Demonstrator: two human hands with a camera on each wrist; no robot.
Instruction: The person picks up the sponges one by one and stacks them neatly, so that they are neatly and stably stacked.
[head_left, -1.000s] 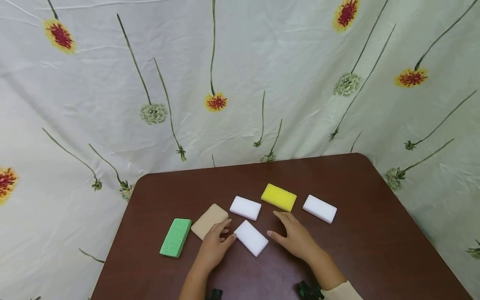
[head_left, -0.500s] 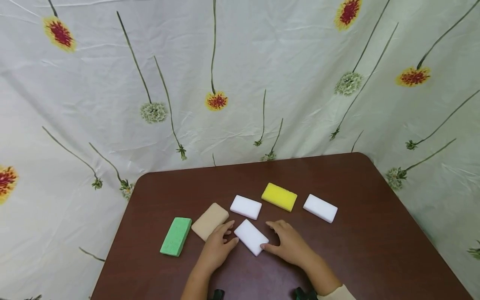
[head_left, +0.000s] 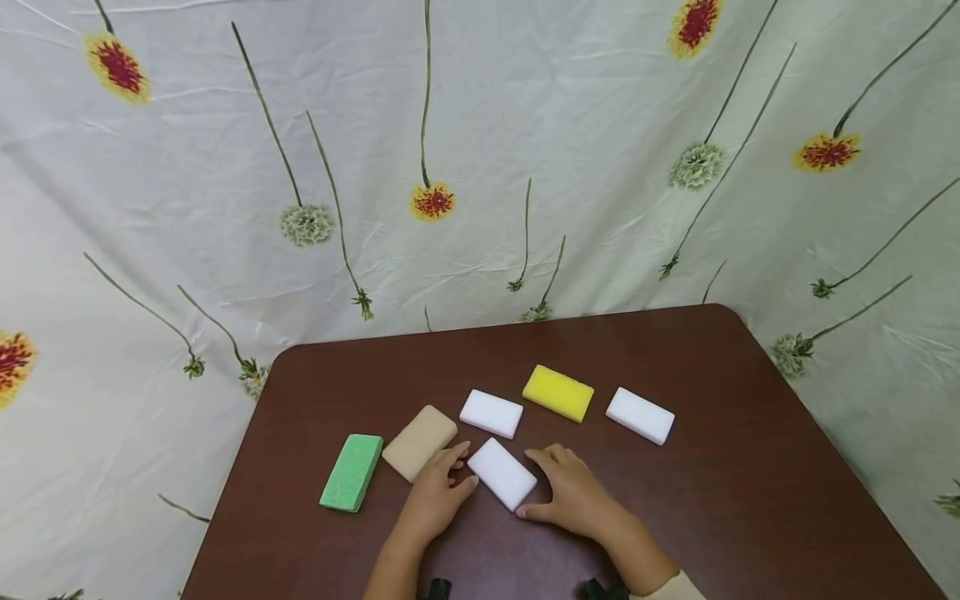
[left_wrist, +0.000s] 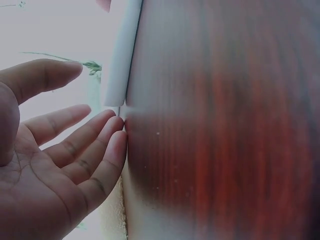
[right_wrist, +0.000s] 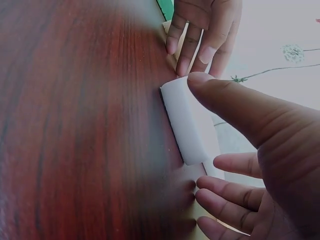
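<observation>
Both sides of the near white block, which lies flat and aslant on the reddish-brown table, are flanked by a bare hand. The left hand stands at its left, fingers slightly bent and loosely spread, thumb apart from them, grasping nothing; in the head view these fingers overlap the near right edge of a beige block. The right hand stands at the block's right, thumb and fingers well parted, likewise grasping nothing; whether its thumb tip touches the block's lower corner cannot be told with certainty. A green block lies left of the beige one. Beyond the near white block lie a second white block, a yellow block and, farther right, a third white block. A pale flower-printed cloth hangs behind.
</observation>
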